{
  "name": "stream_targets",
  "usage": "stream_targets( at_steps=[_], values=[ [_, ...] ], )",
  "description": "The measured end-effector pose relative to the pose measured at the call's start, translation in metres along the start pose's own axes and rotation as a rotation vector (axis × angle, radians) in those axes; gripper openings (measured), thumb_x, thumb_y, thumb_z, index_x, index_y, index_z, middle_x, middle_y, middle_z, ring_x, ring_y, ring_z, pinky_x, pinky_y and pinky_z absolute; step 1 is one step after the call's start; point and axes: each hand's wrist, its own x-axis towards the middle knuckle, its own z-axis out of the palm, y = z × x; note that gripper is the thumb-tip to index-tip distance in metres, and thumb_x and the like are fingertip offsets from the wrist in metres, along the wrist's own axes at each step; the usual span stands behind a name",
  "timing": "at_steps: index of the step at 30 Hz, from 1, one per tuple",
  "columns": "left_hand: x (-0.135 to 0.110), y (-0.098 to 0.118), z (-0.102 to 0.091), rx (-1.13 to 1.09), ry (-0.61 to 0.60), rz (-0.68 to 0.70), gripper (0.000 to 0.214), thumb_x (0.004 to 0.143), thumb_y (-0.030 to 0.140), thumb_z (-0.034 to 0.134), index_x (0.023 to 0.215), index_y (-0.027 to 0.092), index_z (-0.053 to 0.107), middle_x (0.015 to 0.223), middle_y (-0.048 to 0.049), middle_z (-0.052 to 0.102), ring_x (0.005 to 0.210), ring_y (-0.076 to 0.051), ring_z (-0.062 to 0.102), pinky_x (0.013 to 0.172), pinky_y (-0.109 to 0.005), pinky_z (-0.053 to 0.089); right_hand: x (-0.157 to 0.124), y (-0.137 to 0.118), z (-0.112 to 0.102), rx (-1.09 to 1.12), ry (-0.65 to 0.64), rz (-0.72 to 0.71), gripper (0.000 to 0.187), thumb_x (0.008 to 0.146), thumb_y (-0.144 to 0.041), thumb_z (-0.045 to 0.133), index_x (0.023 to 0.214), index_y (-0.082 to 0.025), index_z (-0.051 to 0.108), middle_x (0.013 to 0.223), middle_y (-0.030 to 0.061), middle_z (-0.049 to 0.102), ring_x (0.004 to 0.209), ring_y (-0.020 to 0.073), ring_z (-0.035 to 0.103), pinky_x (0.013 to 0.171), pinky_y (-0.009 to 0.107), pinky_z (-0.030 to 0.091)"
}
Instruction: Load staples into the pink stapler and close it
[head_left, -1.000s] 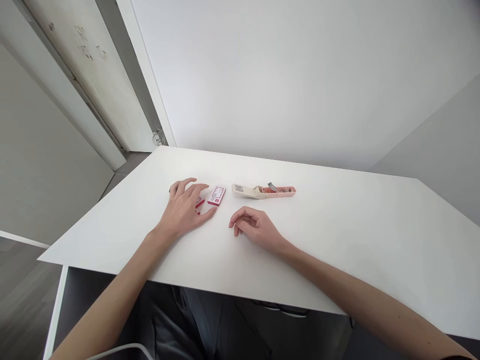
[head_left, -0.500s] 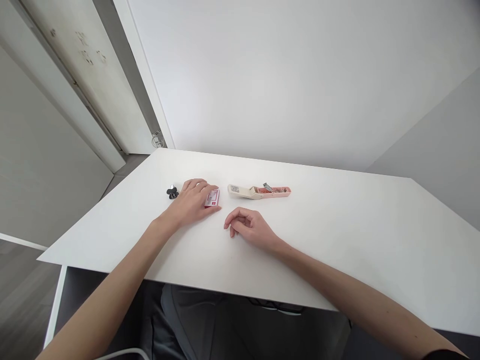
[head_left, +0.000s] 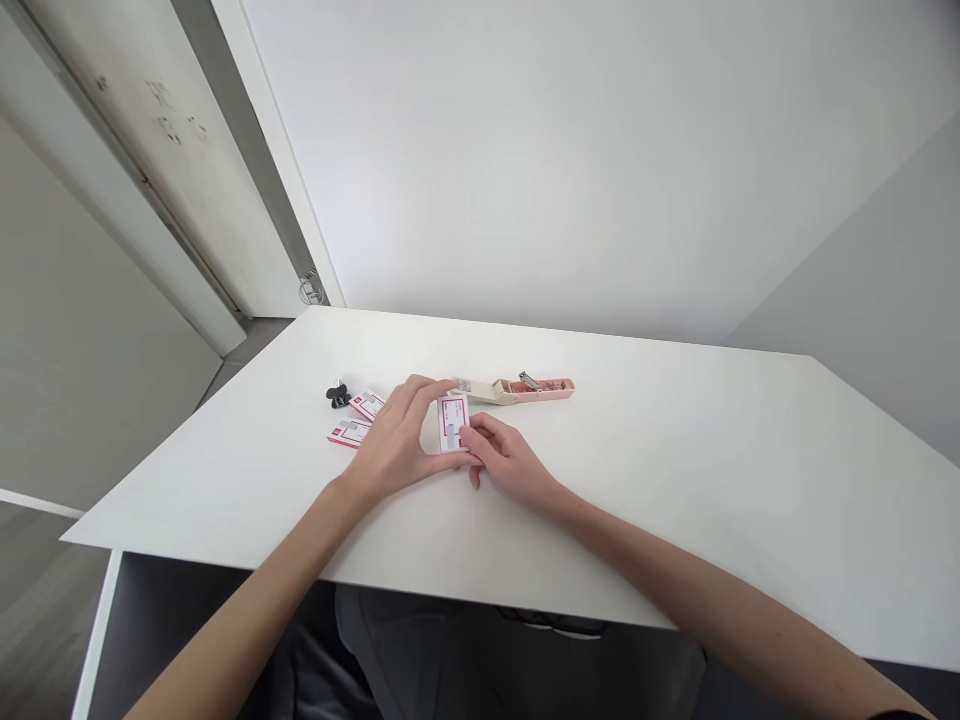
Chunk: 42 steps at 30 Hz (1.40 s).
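A small white-and-red box (head_left: 452, 415) is held up a little above the table between both hands. My left hand (head_left: 394, 440) grips it with the thumb at its bottom edge and the fingers at its top. On its lower right corner, the thumb of my right hand (head_left: 514, 460) presses, with the fingers curled behind. Two similar white-and-red boxes, one farther back (head_left: 366, 403) and one nearer (head_left: 348, 432), lie left of my left hand, which partly covers them. Black binder clips (head_left: 337, 394) lie beyond them.
Behind my hands lies a narrow case with its cream lid (head_left: 491, 392) folded back; its pink tray (head_left: 559, 389) holds small items I cannot make out. A small silver metal piece (head_left: 528, 380) rests at the tray's edge. The white table (head_left: 675, 470) meets a wall at the back.
My left hand has lifted a box off the table and brought it right to my right hand, which now touches it. Two boxes formerly hidden under my left hand now show.
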Motion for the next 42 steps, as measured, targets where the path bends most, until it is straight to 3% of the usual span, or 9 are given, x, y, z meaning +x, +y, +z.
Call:
stream_targets(
  at_steps=[3, 8, 14, 18, 24, 32, 35, 39, 42],
  values=[
    [0.004, 0.008, 0.01, -0.169, 0.016, -0.022, 0.073, 0.081, 0.056, 0.085, 0.139, 0.026, 0.053, 0.132, -0.0135, 0.061, 0.122, -0.031, 0.062, 0.102, -0.046, 0.053, -0.007, -0.002, -0.011, 0.018, 0.014, 0.001, 0.036, 0.1, -0.057, 0.061, 0.1, -0.021, 0.064, 0.083, 0.0006, 0.068, 0.061, 0.0132, 0.063, 0.058, 0.029, 0.053],
    [0.015, 0.021, 0.028, -0.598, -0.011, -0.247, 0.029, 0.102, 0.046, 0.062, 0.121, 0.025, 0.059, 0.122, -0.0095, 0.069, 0.111, -0.023, 0.07, 0.104, -0.043, 0.053, -0.016, -0.006, -0.04, 0.164, -0.059, 0.05, 0.035, 0.1, -0.055, 0.062, 0.103, -0.02, 0.066, 0.085, 0.0025, 0.067, 0.065, 0.0148, 0.063, 0.059, 0.03, 0.05],
    [0.037, 0.027, 0.046, -1.033, -0.144, -0.349, 0.035, 0.098, 0.053, 0.068, 0.108, 0.025, 0.05, 0.128, -0.0112, 0.073, 0.112, -0.024, 0.072, 0.101, -0.044, 0.054, -0.016, -0.014, -0.06, 0.295, -0.062, 0.139, 0.038, 0.099, -0.054, 0.063, 0.081, -0.021, 0.063, 0.068, -0.0003, 0.057, 0.055, 0.014, 0.048, 0.054, 0.031, 0.041],
    [0.043, 0.025, 0.053, -1.027, -0.072, -0.407, 0.041, 0.093, 0.057, 0.073, 0.105, 0.024, 0.052, 0.118, -0.0098, 0.076, 0.108, -0.024, 0.073, 0.098, -0.041, 0.055, -0.014, -0.014, -0.061, 0.317, -0.036, 0.158, 0.043, 0.1, -0.059, 0.059, 0.08, -0.021, 0.061, 0.071, 0.0004, 0.058, 0.055, 0.0133, 0.046, 0.055, 0.031, 0.041],
    [0.042, 0.017, 0.048, -0.907, 0.076, -0.421, 0.036, 0.095, 0.055, 0.071, 0.106, 0.021, 0.064, 0.12, -0.0101, 0.076, 0.114, -0.025, 0.071, 0.103, -0.04, 0.054, -0.013, -0.011, -0.06, 0.369, -0.011, 0.15, 0.046, 0.1, -0.065, 0.057, 0.099, -0.021, 0.066, 0.075, 0.0006, 0.059, 0.059, 0.0141, 0.049, 0.056, 0.03, 0.04],
    [0.042, 0.02, 0.041, -0.864, 0.086, -0.416, 0.037, 0.094, 0.057, 0.071, 0.104, 0.021, 0.069, 0.123, -0.0108, 0.076, 0.118, -0.028, 0.07, 0.103, -0.043, 0.055, -0.013, -0.013, -0.057, 0.314, 0.048, 0.122, 0.042, 0.099, -0.063, 0.059, 0.1, -0.021, 0.064, 0.077, 0.0005, 0.061, 0.06, 0.0142, 0.053, 0.055, 0.03, 0.043],
    [0.041, 0.019, 0.041, -0.92, 0.088, -0.437, 0.037, 0.092, 0.056, 0.074, 0.105, 0.023, 0.064, 0.119, -0.01, 0.076, 0.109, -0.027, 0.073, 0.097, -0.043, 0.057, -0.014, -0.01, -0.058, 0.198, 0.166, 0.079, 0.042, 0.099, -0.064, 0.058, 0.1, -0.023, 0.062, 0.071, -0.0021, 0.059, 0.054, 0.0141, 0.053, 0.051, 0.029, 0.041],
    [0.039, 0.015, 0.042, -1.006, 0.098, -0.496, 0.043, 0.09, 0.055, 0.076, 0.114, 0.025, 0.056, 0.112, -0.0073, 0.077, 0.093, -0.023, 0.074, 0.09, -0.04, 0.057, -0.014, -0.006, -0.068, -0.197, 0.449, -0.103, 0.031, 0.103, -0.057, 0.055, 0.104, -0.026, 0.058, 0.056, -0.0079, 0.049, 0.046, 0.0133, 0.044, 0.049, 0.029, 0.038],
    [0.038, 0.015, 0.042, -1.011, 0.083, -0.526, 0.042, 0.093, 0.057, 0.072, 0.115, 0.026, 0.056, 0.106, -0.0057, 0.077, 0.085, -0.021, 0.073, 0.089, -0.04, 0.056, -0.008, -0.003, -0.081, -0.423, 0.565, -0.252, 0.023, 0.103, -0.048, 0.058, 0.107, -0.026, 0.058, 0.078, -0.0018, 0.062, 0.055, 0.0127, 0.049, 0.053, 0.029, 0.041]
  ],
)
